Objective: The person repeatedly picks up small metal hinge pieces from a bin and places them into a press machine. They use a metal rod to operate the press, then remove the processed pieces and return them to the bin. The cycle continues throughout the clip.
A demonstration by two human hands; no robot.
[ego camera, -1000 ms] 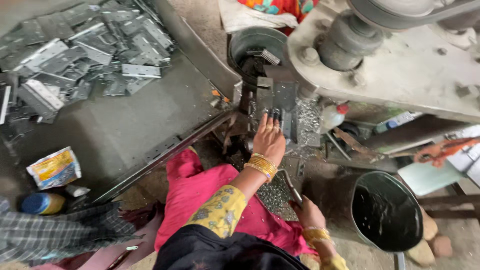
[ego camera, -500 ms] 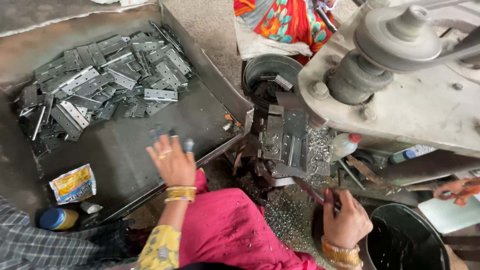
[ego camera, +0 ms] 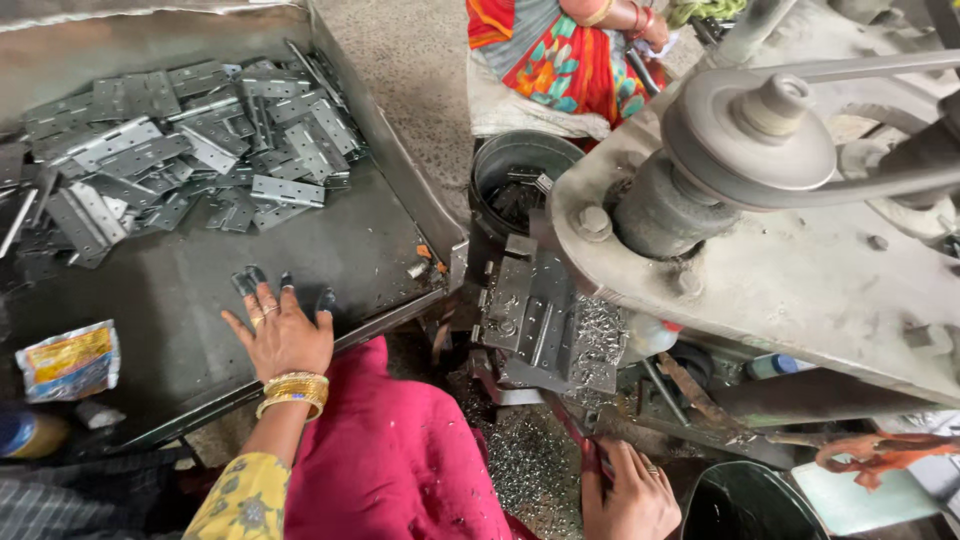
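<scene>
Workshop floor, metal tray as counter. Your left hand lies flat on the tray, fingers spread, holding nothing. Hinges heaped well beyond it, long axes pointing every way. Your right hand is closed on a rod slanting up-left toward the press.

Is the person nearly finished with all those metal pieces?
Not nearly. A big pile of metal hinge plates lies on the tray. The left hand lies flat on the tray, holding nothing. The right hand grips a rod by the press. Shavings and a bucket holding pieces suggest some work done.
</scene>
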